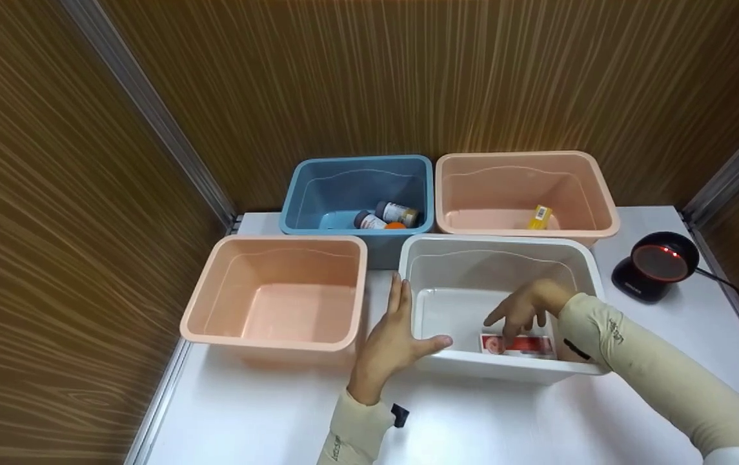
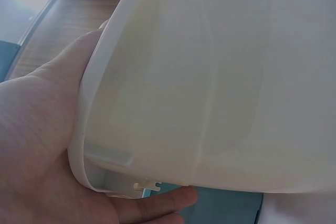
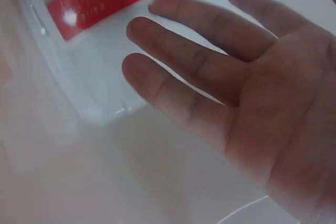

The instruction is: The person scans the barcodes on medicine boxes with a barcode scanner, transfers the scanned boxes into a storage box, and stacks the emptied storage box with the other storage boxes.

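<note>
My right hand (image 1: 527,307) reaches down inside the white bin (image 1: 498,241), over a red and white box (image 1: 524,346) lying along the near side of its floor. In the right wrist view, the fingers (image 3: 178,59) are spread and extended beside the red and white box (image 3: 118,1), with nothing in the palm. My left hand (image 1: 390,349) rests at the near left corner of the white bin. Its thumb reaches over the rim while the straight fingers (image 2: 157,203) lie along the outside of the left wall.
A peach bin (image 1: 272,343) stands on the left. Behind, a blue bin (image 1: 356,160) holds several bottles (image 1: 398,213), and another peach bin (image 1: 517,156) contains a yellow box (image 1: 539,217). A black scanner (image 1: 656,265) with a cable sits at the right.
</note>
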`<state>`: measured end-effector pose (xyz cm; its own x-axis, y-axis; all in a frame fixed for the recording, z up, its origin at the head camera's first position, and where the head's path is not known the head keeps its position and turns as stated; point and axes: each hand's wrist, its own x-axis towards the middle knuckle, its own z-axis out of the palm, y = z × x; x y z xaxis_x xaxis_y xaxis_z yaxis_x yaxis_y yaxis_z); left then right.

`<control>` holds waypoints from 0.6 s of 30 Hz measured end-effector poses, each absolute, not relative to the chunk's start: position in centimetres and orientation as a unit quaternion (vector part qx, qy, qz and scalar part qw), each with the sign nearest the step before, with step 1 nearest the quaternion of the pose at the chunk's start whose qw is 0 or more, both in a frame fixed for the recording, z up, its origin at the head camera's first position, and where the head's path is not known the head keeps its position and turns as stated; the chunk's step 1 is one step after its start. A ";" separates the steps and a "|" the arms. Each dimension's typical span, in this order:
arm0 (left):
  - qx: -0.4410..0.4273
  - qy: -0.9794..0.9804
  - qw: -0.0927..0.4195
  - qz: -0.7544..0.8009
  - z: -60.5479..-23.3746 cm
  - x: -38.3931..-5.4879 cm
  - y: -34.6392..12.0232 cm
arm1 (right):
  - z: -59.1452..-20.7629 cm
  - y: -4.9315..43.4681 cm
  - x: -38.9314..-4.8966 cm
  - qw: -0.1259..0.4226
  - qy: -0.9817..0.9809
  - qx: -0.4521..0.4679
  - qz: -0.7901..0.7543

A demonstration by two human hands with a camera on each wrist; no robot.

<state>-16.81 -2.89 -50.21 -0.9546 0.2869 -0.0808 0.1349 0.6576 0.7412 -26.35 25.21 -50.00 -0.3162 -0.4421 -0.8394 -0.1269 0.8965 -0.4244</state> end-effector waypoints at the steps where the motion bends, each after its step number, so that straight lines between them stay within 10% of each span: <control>1: 0.117 0.905 0.096 0.398 -50.2 -16.8 -2.8 | -49.9 25.3 -26.3 0.556 0.798 -0.181 -0.146; 18: 0.129 0.908 0.098 0.386 -50.3 -17.0 -2.7 | -49.7 26.1 -26.2 0.559 0.808 -0.174 -0.069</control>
<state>-17.04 -2.67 -50.31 -0.9475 0.3101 -0.0776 0.1596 0.6693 0.7257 -26.17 26.14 -49.73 -0.3150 -0.3585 -0.8788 -0.2048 0.9298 -0.3059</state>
